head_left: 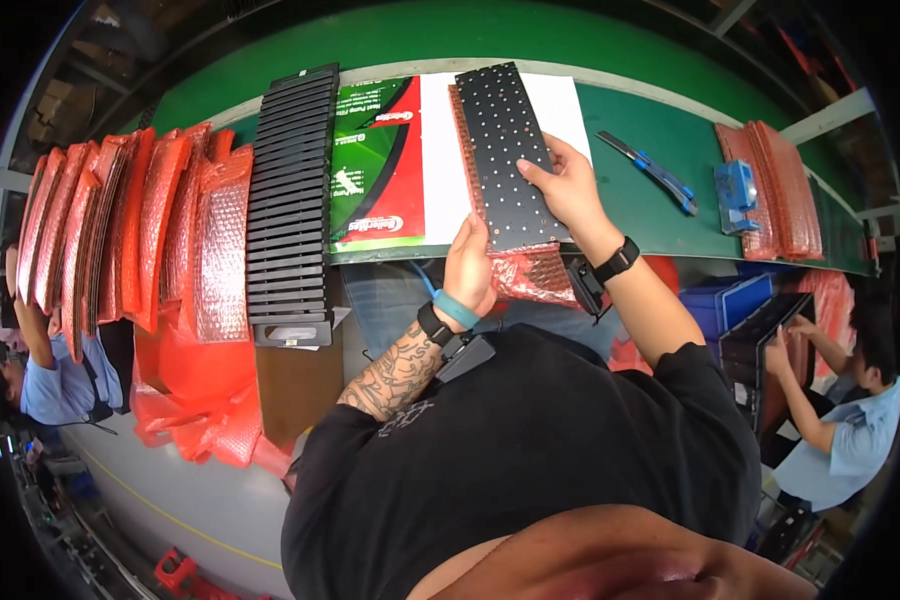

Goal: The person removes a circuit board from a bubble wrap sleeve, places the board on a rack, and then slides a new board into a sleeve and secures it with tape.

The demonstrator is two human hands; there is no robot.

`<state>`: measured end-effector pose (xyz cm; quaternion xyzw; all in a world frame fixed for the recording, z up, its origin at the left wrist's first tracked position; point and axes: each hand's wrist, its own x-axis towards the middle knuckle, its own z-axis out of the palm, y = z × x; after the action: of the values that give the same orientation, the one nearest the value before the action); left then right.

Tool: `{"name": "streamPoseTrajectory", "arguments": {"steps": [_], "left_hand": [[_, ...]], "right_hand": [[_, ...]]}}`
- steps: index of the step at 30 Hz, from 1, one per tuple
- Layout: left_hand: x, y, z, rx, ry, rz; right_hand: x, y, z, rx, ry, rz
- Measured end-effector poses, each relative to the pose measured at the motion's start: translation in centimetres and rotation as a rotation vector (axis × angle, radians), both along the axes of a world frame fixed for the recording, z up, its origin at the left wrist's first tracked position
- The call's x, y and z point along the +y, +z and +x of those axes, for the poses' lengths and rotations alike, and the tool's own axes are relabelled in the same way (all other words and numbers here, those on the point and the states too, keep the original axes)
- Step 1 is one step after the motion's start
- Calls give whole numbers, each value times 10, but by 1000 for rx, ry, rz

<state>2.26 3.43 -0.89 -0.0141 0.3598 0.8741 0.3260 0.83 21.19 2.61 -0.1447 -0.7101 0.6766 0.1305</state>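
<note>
A long black board [505,150] dotted with small pale spots stands slightly tilted in front of me. Red bubble wrap [462,130] shows along its left edge, and more of it hangs below the lower end. My right hand [560,185] grips the board's right edge, thumb across the dotted face and fingers partly hidden behind. At the lower left corner my left hand [469,268] closes on the board and the wrap beside it. Behind the board lies a flat white sheet with a green and red printed part [375,150].
Left of the sheet is a black slotted rack [290,200], then a row of red bubble-wrap packs [135,220]. On the green bench [620,215] lie a blue utility knife [650,172], a blue tape dispenser [738,195] and red bubble-wrap bags [785,190]. Other people work at both sides.
</note>
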Motion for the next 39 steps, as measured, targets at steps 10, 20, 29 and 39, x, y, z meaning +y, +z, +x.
{"name": "streamPoseTrajectory", "arguments": {"steps": [10,20,29,39], "left_hand": [[5,-14,9,10,75,98],[-8,-10,11,99,-41,17],[-9,-15,21,245,-80,-53],[28,52,-45,526,-4,-219]], "right_hand": [[-10,-24,14,-117,-137,476],[8,33,-9,-482,201,706],[61,63,-175,-428,696,1134],[10,334,32,217,406,1355]]}}
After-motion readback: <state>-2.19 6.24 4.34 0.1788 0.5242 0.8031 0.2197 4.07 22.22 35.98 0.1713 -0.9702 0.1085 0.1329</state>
